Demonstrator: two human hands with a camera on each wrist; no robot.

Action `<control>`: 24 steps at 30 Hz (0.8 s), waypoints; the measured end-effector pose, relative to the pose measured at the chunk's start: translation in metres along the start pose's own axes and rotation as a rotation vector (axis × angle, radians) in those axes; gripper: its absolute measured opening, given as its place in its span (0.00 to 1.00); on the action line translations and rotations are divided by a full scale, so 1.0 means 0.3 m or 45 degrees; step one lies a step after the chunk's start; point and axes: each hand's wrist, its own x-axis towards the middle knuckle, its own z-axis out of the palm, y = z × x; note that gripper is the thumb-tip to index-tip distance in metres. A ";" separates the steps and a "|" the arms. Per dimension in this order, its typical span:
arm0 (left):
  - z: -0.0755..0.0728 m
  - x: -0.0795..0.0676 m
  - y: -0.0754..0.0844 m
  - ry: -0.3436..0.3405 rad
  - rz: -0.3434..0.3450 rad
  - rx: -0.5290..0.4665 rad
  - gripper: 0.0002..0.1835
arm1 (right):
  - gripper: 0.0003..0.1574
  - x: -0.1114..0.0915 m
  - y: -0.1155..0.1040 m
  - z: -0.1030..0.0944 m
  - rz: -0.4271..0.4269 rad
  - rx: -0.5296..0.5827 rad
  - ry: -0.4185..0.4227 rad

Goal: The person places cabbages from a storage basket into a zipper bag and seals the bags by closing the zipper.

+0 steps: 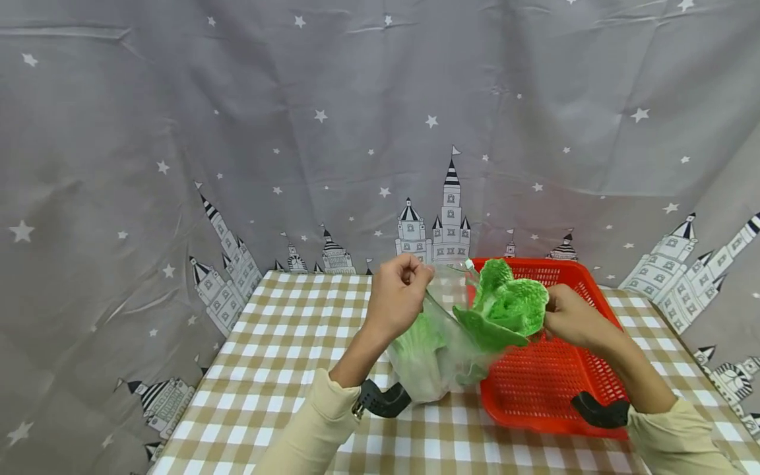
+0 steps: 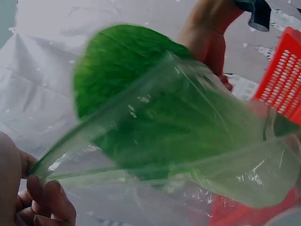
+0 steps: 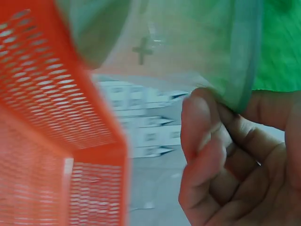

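Note:
A clear plastic zip bag [image 1: 426, 390] hangs between my two hands over the table. My left hand [image 1: 394, 298] pinches one side of its mouth, and in the left wrist view the rim stretches away from those fingertips. With curled fingers and thumb, my right hand [image 3: 235, 155] pinches the opposite rim. A bright green toy lettuce [image 1: 505, 307] with ruffled leaves sticks up at the mouth near my right hand, its lower part behind the film. Deeper in the bag shows a paler leafy vegetable [image 1: 418, 346], blurred by the plastic.
A red perforated plastic basket [image 1: 534, 396] stands at the right, under my right forearm. Brown-and-white checked cloth [image 1: 285, 336] covers the table. Behind it hangs a grey curtain [image 1: 332, 152] printed with stars and castles. Dark wrist mounts [image 1: 386, 399] sit on both arms.

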 end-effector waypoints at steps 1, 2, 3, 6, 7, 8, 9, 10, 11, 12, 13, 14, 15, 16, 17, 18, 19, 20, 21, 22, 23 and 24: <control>-0.008 0.006 0.009 0.008 0.006 -0.011 0.11 | 0.11 0.006 -0.023 -0.014 0.002 -0.037 0.022; -0.017 0.011 0.020 0.024 0.014 -0.022 0.11 | 0.13 0.012 -0.046 -0.028 0.003 -0.065 0.044; -0.027 0.016 0.029 0.046 0.026 -0.032 0.12 | 0.14 0.019 -0.073 -0.041 0.008 -0.085 0.066; -0.059 0.024 0.058 0.138 0.076 -0.041 0.12 | 0.13 0.043 -0.148 -0.069 -0.032 -0.135 0.160; -0.069 0.025 0.065 0.165 0.090 -0.039 0.13 | 0.13 0.051 -0.170 -0.076 -0.060 -0.155 0.188; -0.077 0.025 0.071 0.185 0.095 -0.035 0.13 | 0.13 0.059 -0.189 -0.080 -0.076 -0.183 0.212; -0.083 0.024 0.075 0.194 0.096 -0.032 0.13 | 0.13 0.066 -0.206 -0.081 -0.087 -0.216 0.236; -0.088 0.022 0.076 0.198 0.091 -0.027 0.13 | 0.13 0.073 -0.218 -0.080 -0.099 -0.253 0.257; -0.091 0.020 0.075 0.197 0.084 -0.021 0.14 | 0.13 0.078 -0.227 -0.077 -0.103 -0.293 0.271; -0.093 0.017 0.073 0.193 0.077 -0.017 0.14 | 0.13 0.083 -0.232 -0.072 -0.107 -0.326 0.283; -0.094 0.015 0.070 0.188 0.073 -0.014 0.14 | 0.13 0.086 -0.234 -0.064 -0.111 -0.363 0.299; -0.093 0.013 0.066 0.182 0.071 -0.012 0.14 | 0.12 0.086 -0.233 -0.052 -0.113 -0.403 0.328; -0.092 0.012 0.063 0.180 0.074 -0.013 0.14 | 0.10 0.084 -0.232 -0.039 -0.120 -0.431 0.364; -0.091 0.010 0.059 0.179 0.077 -0.014 0.14 | 0.10 0.079 -0.230 -0.024 -0.134 -0.443 0.416; -0.089 0.009 0.058 0.178 0.083 -0.019 0.14 | 0.12 0.071 -0.228 -0.005 -0.153 -0.454 0.487; -0.087 0.008 0.056 0.176 0.088 -0.025 0.14 | 0.16 0.060 -0.227 0.017 -0.188 -0.472 0.574; -0.084 0.006 0.054 0.172 0.090 -0.032 0.14 | 0.20 0.047 -0.226 0.042 -0.241 -0.482 0.671; -0.083 0.004 0.053 0.170 0.089 -0.039 0.14 | 0.24 0.034 -0.227 0.071 -0.313 -0.491 0.767; -0.081 0.002 0.053 0.168 0.087 -0.043 0.14 | 0.28 0.018 -0.230 0.102 -0.398 -0.512 0.855; -0.080 0.000 0.053 0.165 0.083 -0.045 0.14 | 0.30 0.004 -0.234 0.135 -0.500 -0.539 0.940; -0.079 -0.002 0.052 0.162 0.077 -0.047 0.13 | 0.33 -0.010 -0.239 0.169 -0.609 -0.582 1.011; -0.079 -0.004 0.052 0.161 0.074 -0.047 0.13 | 0.36 -0.023 -0.246 0.202 -0.711 -0.627 1.062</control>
